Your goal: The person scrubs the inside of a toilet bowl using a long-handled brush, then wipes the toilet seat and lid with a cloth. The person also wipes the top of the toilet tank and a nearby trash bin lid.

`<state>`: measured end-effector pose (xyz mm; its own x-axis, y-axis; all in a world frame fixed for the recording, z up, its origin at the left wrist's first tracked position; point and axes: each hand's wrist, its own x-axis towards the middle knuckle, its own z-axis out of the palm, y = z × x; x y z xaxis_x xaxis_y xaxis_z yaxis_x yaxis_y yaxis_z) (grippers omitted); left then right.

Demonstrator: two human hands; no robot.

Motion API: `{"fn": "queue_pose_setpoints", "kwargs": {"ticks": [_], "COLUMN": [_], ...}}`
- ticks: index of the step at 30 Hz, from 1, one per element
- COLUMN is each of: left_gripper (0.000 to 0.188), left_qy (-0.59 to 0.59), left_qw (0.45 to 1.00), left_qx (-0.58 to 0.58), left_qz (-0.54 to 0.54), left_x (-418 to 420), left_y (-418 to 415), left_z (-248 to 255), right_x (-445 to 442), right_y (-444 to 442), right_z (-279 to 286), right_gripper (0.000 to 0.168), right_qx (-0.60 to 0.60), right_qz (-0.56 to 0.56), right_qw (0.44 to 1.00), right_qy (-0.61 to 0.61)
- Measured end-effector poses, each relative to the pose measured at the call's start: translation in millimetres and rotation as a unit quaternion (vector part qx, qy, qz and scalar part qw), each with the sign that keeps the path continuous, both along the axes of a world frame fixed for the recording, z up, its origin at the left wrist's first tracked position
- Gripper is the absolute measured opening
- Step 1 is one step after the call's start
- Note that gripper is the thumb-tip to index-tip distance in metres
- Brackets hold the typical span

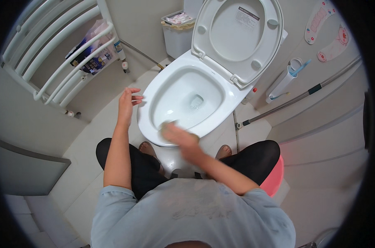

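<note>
A white ceramic toilet bowl (181, 69) stands before me, with its seat and lid (203, 43) raised and a little water inside. My right hand (179, 136) is at the near rim, blurred, pressing a dull greenish cloth or sponge (169, 123) against it; the exact kind cannot be told. My left hand (131, 99) is beside the bowl's left rim, fingers loosely bent and apart, with nothing in it.
A heated towel rail (62, 43) with a plastic package hangs at left. A lined waste bin (178, 40) stands behind the bowl. At right are a wall-mounted brush holder (280, 85), a metal pole (277, 108) and a pink basin (276, 176).
</note>
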<state>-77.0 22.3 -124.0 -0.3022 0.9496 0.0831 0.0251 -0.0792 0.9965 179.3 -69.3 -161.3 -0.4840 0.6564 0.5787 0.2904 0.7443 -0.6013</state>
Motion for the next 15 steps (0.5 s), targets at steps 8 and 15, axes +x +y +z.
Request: {"fn": "queue_pose_setpoints", "kwargs": {"ticks": [8,15], "left_gripper": [0.052,0.048], "left_qy": [0.003,-0.023], "left_qw": [0.999,0.998], "left_qx": [-0.034,-0.021], "left_qz": [0.018,0.048], "left_x": [-9,-23], "left_y": [-12,-16], "left_z": [-17,-25], "right_x": [20,167], "right_y": [6,66], "right_z": [-10,-16], "right_gripper": [0.053,0.073], "right_qx": [0.064,0.038], "right_qz": [0.018,-0.167], "right_qw": [0.99,0.972], "right_qy": [-0.123,-0.159]}}
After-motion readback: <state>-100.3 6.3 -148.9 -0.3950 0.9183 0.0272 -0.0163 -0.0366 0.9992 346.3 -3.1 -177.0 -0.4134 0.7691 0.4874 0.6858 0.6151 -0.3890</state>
